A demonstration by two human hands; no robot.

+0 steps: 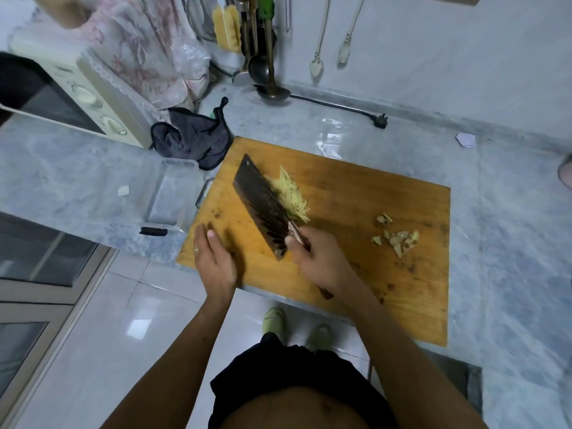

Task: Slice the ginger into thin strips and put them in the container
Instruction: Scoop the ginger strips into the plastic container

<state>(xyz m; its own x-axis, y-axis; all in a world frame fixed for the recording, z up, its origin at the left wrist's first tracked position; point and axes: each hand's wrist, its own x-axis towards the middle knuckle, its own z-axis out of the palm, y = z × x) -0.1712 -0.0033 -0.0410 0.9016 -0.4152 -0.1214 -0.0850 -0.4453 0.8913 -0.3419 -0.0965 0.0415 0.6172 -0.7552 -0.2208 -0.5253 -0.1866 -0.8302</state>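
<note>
While our right hand [312, 258] wraps its grip round the handle of the dark, broad cleaver [263, 205], the blade leans against a pale heap of ginger strips [289, 195] — thin, fibrous slivers on the worn wooden cutting board [371, 274]. Our left hand [213, 258] rests flat on the board's near-left edge, fingers straight, holding nothing. Knobbly ginger peel scraps [396, 238] lie well apart to the right. Just beside the board's left edge sits the clear plastic container [173, 196] on the marbled grey tabletop [77, 181]. No writing is readable.
</note>
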